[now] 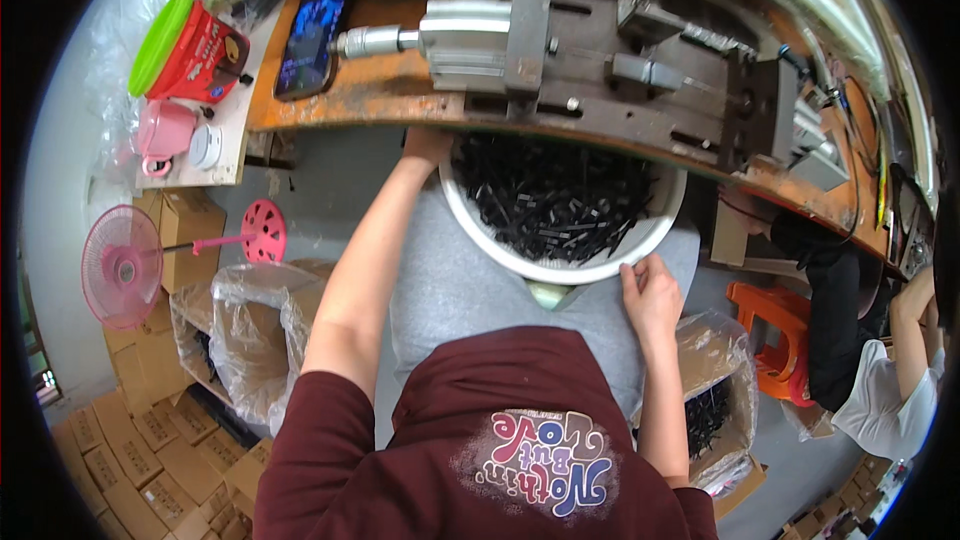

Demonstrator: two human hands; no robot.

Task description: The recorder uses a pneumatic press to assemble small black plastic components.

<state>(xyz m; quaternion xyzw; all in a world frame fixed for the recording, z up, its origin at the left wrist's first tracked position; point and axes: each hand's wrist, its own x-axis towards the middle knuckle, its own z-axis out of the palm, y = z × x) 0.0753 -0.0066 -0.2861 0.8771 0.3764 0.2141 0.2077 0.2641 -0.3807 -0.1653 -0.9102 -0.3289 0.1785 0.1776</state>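
A round white basin [470,223] full of small black plastic parts [560,195] rests on my lap, its far side hidden under the bench edge. My right hand [653,292] is closed at the basin's near right rim, fingertips against it. At the far left rim, my left hand [428,145] reaches to the basin just beneath the bench; its fingers are hidden there. Above the basin, a metal fixture with a pneumatic cylinder [465,45] and a dark slotted base plate [600,105] is mounted on the wooden bench [380,100].
A phone [315,35] lies on the bench's left. Beyond it are a red bucket [200,50] and a pink cup [165,130]. A pink fan [125,267] and a plastic-lined box [265,325] stand left. On the right are another lined box [715,370], an orange stool [775,330] and another person [890,390].
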